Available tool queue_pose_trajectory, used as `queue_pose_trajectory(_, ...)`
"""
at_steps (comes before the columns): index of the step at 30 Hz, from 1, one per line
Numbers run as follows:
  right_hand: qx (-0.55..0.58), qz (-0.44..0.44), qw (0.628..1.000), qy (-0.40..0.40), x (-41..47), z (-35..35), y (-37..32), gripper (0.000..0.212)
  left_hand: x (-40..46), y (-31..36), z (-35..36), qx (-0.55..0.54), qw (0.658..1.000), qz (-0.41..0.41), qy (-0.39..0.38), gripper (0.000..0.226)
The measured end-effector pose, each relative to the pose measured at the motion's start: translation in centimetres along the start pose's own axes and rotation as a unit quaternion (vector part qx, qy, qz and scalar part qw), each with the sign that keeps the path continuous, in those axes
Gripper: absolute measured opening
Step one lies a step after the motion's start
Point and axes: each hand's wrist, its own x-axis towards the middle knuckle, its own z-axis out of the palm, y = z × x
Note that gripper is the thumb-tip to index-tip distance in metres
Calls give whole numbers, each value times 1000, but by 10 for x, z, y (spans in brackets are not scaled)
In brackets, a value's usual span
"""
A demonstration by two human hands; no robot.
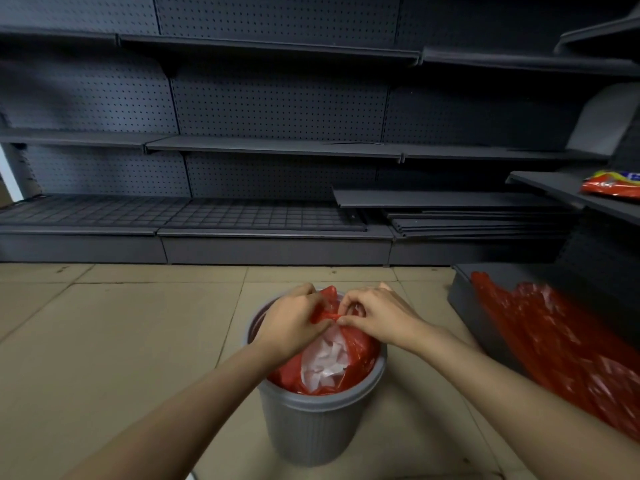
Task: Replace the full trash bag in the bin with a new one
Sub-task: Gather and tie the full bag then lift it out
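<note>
A grey ribbed bin (313, 427) stands on the tiled floor in front of me. Inside it sits a red trash bag (360, 351) stuffed with white crumpled paper (327, 362). My left hand (294, 323) and my right hand (377, 315) meet over the bin's far rim, each pinching a gathered strip of the red bag's top; a twisted band of red plastic stretches between them. A loose red plastic bag (554, 348) lies spread over a low dark shelf base at the right.
Dark empty store shelving (270, 147) runs along the back, with loose shelf boards (467, 216) stacked on its bottom right. A shelf at the right holds a red and yellow packet (613, 183). Beige floor tiles (121, 341) extend to the left.
</note>
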Motion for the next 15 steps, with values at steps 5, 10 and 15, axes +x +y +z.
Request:
queue_pose_trajectory(5,-33,-22,999,-13,-2,2,1,17,1,-5,2,-13,999,-32,-10,16)
queue_pose_trajectory(10,-47,-22,999,-5,-1,9,-3,34,3,-8,2,-32,997,-72,-26,17)
queue_pose_trajectory(15,-27,-10,999,30,0,11,-10,25,1,-8,2,-42,996,-60,-47,20)
